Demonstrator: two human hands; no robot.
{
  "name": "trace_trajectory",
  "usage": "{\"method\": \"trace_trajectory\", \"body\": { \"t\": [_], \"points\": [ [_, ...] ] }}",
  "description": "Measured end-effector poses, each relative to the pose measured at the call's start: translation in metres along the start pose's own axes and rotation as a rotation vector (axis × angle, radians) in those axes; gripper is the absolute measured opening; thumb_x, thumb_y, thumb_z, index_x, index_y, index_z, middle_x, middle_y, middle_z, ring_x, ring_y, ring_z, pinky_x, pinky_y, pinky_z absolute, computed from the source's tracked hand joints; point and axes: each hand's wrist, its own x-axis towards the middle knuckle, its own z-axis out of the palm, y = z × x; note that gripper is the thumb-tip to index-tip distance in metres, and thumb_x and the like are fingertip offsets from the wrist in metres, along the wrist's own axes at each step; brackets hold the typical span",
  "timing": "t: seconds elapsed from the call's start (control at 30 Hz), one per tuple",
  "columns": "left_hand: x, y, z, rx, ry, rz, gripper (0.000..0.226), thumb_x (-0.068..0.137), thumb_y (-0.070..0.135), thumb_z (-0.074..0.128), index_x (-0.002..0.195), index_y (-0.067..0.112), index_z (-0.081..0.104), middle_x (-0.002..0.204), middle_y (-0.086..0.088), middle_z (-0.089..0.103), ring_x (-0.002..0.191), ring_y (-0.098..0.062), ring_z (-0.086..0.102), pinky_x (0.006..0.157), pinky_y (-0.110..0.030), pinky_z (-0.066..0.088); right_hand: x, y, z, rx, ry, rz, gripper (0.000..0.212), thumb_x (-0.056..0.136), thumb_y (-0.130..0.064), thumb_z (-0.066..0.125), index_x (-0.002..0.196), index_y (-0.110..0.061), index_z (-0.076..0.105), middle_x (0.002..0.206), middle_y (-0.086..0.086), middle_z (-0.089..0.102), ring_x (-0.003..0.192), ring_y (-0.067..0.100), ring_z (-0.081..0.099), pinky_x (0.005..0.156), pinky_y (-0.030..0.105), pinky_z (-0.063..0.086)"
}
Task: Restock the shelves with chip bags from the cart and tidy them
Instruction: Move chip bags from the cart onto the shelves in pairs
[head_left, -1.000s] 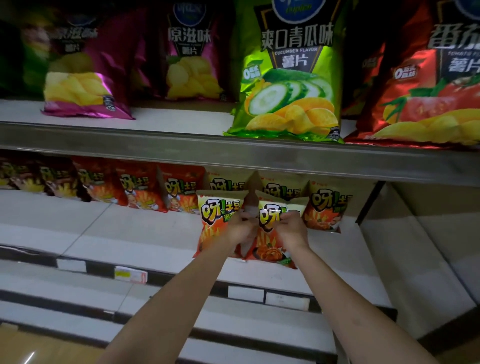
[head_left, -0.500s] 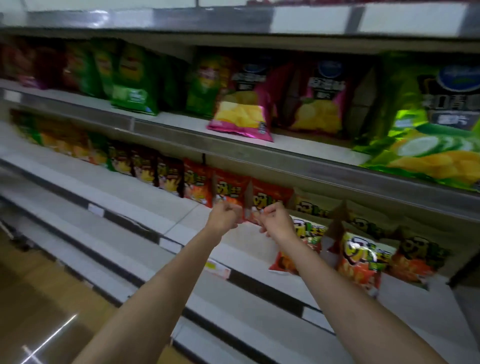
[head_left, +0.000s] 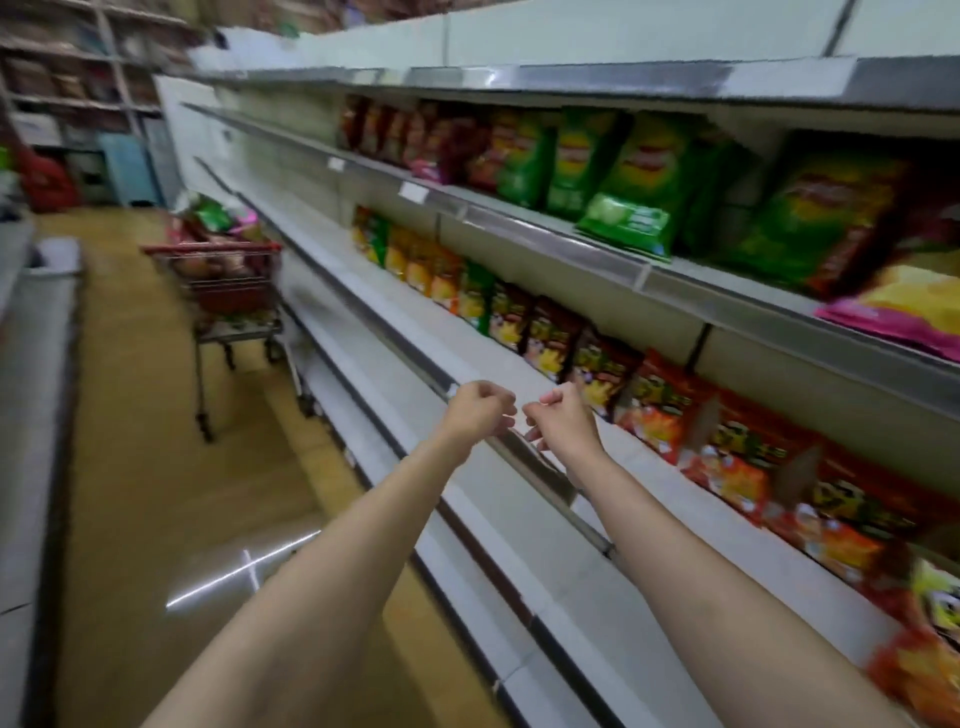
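Note:
My left hand (head_left: 479, 410) and my right hand (head_left: 563, 422) are held out side by side in front of me, above the front edge of the middle shelf (head_left: 467, 358). Both have loosely curled fingers and hold nothing. A row of small orange and red chip bags (head_left: 660, 405) stands along the back of that shelf, to the right of my hands. Large green chip bags (head_left: 631, 202) stand on the shelf above. Down the aisle to the left is the red cart (head_left: 228, 283), piled with chip bags.
The shelf unit runs along my right, with bare white lower shelves (head_left: 519, 545). A tan floor (head_left: 156, 467) stretches between me and the cart. A grey counter edge (head_left: 36, 364) borders the aisle on the left. More shelving stands at the far end.
Both hands let go of the two small bags on the middle shelf and drew back. My view swung left along the aisle, bringing the cart into sight.

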Motion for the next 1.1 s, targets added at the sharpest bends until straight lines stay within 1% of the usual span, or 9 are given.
{"method": "trace_trajectory", "body": {
  "t": [0.1,0.2,0.3,0.4,0.53,0.67,0.8,0.93,1.1],
  "points": [
    [0.008,-0.012,-0.06,-0.002,0.084,-0.013,0.011,0.096,0.013,0.051,0.097,0.007,0.06,0.09,-0.008,0.067,0.079,-0.016,0.063,0.069,-0.022,0.051,0.012,-0.019,0.057,-0.006,-0.081,-0.032,0.018,0.089,-0.016,0.058,0.1,-0.013,0.044,0.088,0.007,0.061,0.06,0.013,0.055,0.053,0.024,0.043],
    [0.016,-0.026,-0.113,-0.03,0.177,-0.036,0.013,0.096,0.012,0.05,0.099,0.005,0.061,0.093,-0.009,0.066,0.081,-0.018,0.063,0.074,-0.026,0.053,0.023,-0.035,0.109,-0.027,-0.183,-0.069,0.016,0.091,-0.014,0.055,0.101,-0.012,0.043,0.087,0.004,0.058,0.061,0.012,0.054,0.054,0.024,0.042],
    [0.024,-0.041,-0.16,-0.058,0.28,-0.066,0.019,0.095,0.012,0.051,0.106,-0.001,0.061,0.093,-0.011,0.066,0.075,-0.016,0.062,0.067,-0.024,0.051,0.036,-0.048,0.159,-0.038,-0.264,-0.112,0.016,0.092,-0.011,0.054,0.103,-0.01,0.044,0.089,0.008,0.059,0.06,0.012,0.053,0.052,0.022,0.041],
    [0.034,-0.053,-0.201,-0.076,0.358,-0.089,0.012,0.095,0.01,0.052,0.097,0.002,0.061,0.085,-0.009,0.065,0.068,-0.014,0.061,0.066,-0.023,0.05,0.051,-0.059,0.205,-0.058,-0.352,-0.137,0.015,0.094,-0.014,0.054,0.105,-0.012,0.044,0.091,0.008,0.059,0.065,0.012,0.054,0.053,0.02,0.041],
    [0.056,-0.063,-0.248,-0.084,0.457,-0.111,0.009,0.095,0.009,0.051,0.093,0.004,0.059,0.078,-0.007,0.063,0.066,-0.014,0.06,0.065,-0.023,0.049,0.083,-0.074,0.262,-0.017,-0.436,-0.152,0.014,0.092,-0.015,0.056,0.094,-0.017,0.043,0.093,0.012,0.062,0.062,0.015,0.055,0.051,0.023,0.042],
    [0.092,-0.063,-0.289,-0.073,0.56,-0.122,0.011,0.095,0.01,0.051,0.086,0.009,0.059,0.078,-0.006,0.064,0.066,-0.012,0.06,0.064,-0.022,0.049,0.123,-0.095,0.31,-0.019,-0.512,-0.206,0.011,0.093,-0.016,0.055,0.097,-0.018,0.044,0.09,0.007,0.059,0.064,0.013,0.056,0.058,0.026,0.046],
    [0.141,-0.052,-0.329,-0.018,0.629,-0.115,0.009,0.096,0.01,0.052,0.094,0.006,0.06,0.081,-0.007,0.063,0.068,-0.013,0.06,0.06,-0.02,0.05,0.178,-0.125,0.352,-0.009,-0.572,-0.255,0.011,0.094,-0.017,0.055,0.102,-0.017,0.047,0.096,0.01,0.061,0.065,0.015,0.057,0.062,0.029,0.049],
    [0.193,-0.042,-0.365,0.017,0.695,-0.117,0.013,0.097,0.014,0.052,0.101,0.006,0.061,0.088,-0.008,0.064,0.083,-0.019,0.063,0.077,-0.029,0.053,0.236,-0.153,0.386,-0.022,-0.614,-0.308,0.013,0.095,-0.018,0.055,0.105,-0.015,0.048,0.095,0.009,0.061,0.066,0.013,0.057,0.06,0.027,0.048],
    [0.239,-0.044,-0.398,0.004,0.753,-0.133,0.017,0.097,0.013,0.051,0.107,0.003,0.06,0.087,-0.006,0.062,0.083,-0.018,0.062,0.067,-0.021,0.05,0.289,-0.171,0.427,-0.02,-0.65,-0.314,0.014,0.095,-0.019,0.055,0.107,-0.014,0.049,0.092,0.006,0.061,0.064,0.012,0.057,0.057,0.025,0.047]
  ]
}}
